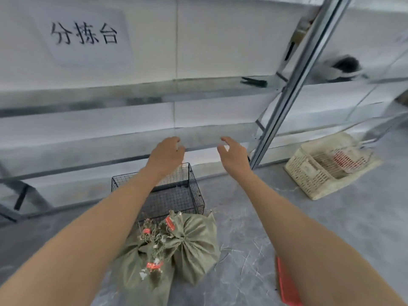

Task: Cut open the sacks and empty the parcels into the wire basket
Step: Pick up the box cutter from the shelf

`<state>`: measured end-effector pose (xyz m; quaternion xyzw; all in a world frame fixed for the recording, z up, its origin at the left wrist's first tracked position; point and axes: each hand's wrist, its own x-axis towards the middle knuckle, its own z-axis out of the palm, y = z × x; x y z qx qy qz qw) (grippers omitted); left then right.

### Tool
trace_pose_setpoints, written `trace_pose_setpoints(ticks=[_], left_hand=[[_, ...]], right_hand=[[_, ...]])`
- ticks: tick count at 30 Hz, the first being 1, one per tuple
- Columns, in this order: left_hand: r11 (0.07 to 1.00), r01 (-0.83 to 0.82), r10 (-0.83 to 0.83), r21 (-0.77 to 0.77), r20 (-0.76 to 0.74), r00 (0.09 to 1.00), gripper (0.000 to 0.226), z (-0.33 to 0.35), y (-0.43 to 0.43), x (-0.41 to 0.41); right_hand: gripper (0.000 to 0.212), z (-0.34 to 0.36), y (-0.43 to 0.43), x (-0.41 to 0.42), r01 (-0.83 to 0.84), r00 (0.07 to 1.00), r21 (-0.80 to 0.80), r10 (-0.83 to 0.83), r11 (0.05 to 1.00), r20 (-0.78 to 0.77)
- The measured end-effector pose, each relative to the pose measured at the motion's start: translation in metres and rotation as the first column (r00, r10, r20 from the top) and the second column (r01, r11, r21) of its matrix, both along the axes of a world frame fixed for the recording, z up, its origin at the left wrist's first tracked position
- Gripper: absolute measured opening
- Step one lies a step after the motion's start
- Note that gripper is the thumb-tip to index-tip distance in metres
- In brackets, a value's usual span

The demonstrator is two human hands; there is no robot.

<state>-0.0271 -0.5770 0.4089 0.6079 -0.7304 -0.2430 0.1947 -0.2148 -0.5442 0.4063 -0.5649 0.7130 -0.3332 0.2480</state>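
I hold my left hand (167, 151) and right hand (233, 154) out empty, fingers loosely bent, above the wire basket (194, 188), a square black mesh box on grey marbled floor. My left forearm hides its left side. Against its near wall slump the left sack (132, 268) and right sack (196, 246) — olive woven cloth, necks bunched, frayed, red-tagged. A flat red thing (287, 288) is half behind my right arm — I can't identify it.
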Motion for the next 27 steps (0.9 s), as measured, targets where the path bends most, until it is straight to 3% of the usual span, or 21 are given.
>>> trace_pose_setpoints(ticks=[12, 27], left_hand=[[0.962, 0.213, -0.191, -0.173, 0.135, 0.972, 0.048, 0.121, -0.006, -0.052], [0.959, 0.19, -0.162, -0.212, 0.142, 0.977, 0.048, 0.157, -0.008, -0.16]], right_hand=[[0.04, 0.1, 0.031, -0.063, 0.112, 0.983, -0.166, -0.133, 0.98, -0.123], [0.042, 0.142, 0.043, -0.183, 0.138, 0.96, -0.249, -0.191, 0.959, -0.203]])
